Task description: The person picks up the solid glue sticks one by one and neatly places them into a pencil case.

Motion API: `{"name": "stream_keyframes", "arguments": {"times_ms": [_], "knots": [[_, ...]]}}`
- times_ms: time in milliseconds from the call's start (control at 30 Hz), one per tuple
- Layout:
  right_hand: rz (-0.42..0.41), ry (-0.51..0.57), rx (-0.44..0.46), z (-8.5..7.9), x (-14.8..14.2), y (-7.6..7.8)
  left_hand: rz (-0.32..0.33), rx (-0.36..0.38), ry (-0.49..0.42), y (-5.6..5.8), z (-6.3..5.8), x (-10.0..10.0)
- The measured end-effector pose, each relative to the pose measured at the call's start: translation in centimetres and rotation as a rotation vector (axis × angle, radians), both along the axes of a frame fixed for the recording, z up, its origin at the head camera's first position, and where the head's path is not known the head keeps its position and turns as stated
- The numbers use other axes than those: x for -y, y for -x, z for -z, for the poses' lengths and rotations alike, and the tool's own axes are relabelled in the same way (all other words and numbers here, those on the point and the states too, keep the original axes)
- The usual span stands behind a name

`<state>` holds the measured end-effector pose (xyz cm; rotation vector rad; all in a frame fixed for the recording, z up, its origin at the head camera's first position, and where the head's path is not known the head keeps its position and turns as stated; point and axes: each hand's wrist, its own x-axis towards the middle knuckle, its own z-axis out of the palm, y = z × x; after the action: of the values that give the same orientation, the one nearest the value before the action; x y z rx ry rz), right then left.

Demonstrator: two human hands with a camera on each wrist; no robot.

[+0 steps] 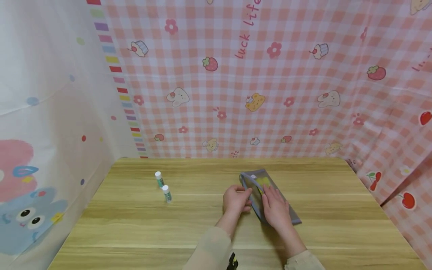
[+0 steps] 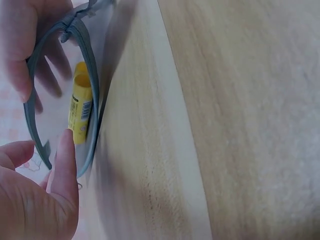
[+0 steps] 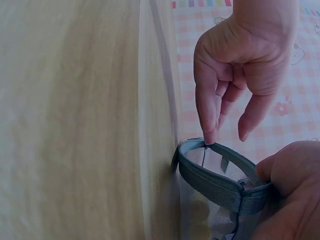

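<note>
A grey zippered mesh pouch [image 1: 258,174] lies slanted on the table, its mouth spread apart on the left side. Through the mouth, yellow labelled tubes [image 2: 80,107] show inside. My right hand [image 1: 277,208] lies over the pouch's top and holds the upper rim, the thumb at the edge and the fingers seen through the mesh. At the mouth is my left hand [image 1: 236,198], with fingertips touching the lower rim [image 3: 209,145] and the thumb held apart from them. Nothing shows between the left thumb and fingers.
Two small green glue sticks with white caps, one farther back [image 1: 159,180] and one nearer [image 1: 167,194], stand on the left of the wooden table [image 1: 128,228]. Patterned cloth [image 1: 236,82] hangs behind the table and at both sides.
</note>
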<state>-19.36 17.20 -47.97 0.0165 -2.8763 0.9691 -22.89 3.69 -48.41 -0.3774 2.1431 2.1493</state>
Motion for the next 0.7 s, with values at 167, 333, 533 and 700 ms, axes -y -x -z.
{"name": "stream_keyframes", "arguments": {"times_ms": [167,333,533,700], "knots": [[-0.003,-0.011,-0.006,0.1,0.0,0.0,0.005,-0.008,-0.037,-0.4,-0.3,0.0],[0.000,-0.008,-0.010,0.1,0.0,0.0,0.017,-0.017,-0.091,-0.9,-0.6,0.1],[-0.001,-0.004,-0.005,0.1,0.0,0.0,0.024,-0.018,-0.152,-1.2,-0.7,0.3],[-0.003,-0.012,0.003,0.0,0.0,0.0,0.030,-0.028,-0.196,-1.6,-0.9,0.6]]}}
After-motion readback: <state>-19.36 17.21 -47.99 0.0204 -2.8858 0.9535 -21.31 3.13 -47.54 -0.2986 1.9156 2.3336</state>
